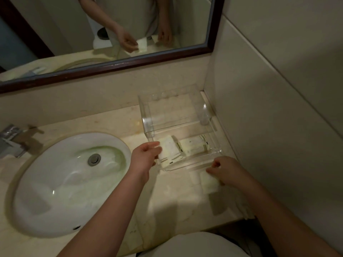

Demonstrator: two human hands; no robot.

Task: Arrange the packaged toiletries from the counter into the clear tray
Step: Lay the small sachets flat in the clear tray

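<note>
A clear acrylic tray (213, 127) stands on the marble counter in the right corner, with a raised back shelf and a lower front compartment. One white packet (194, 146) lies flat in the front compartment. My left hand (143, 158) grips a second white packet (170, 152) by its left end, tilted over the tray's front left corner. On the counter just in front of the tray, my right hand (228, 169) closes on a third white packet (208, 183).
A white oval sink (61, 182) fills the counter's left half, with a chrome tap (10, 140) behind it. A dark-framed mirror (111, 65) hangs above. The tiled wall (278, 127) borders the tray on the right. More pale packets (241, 206) lie near the counter's front right edge.
</note>
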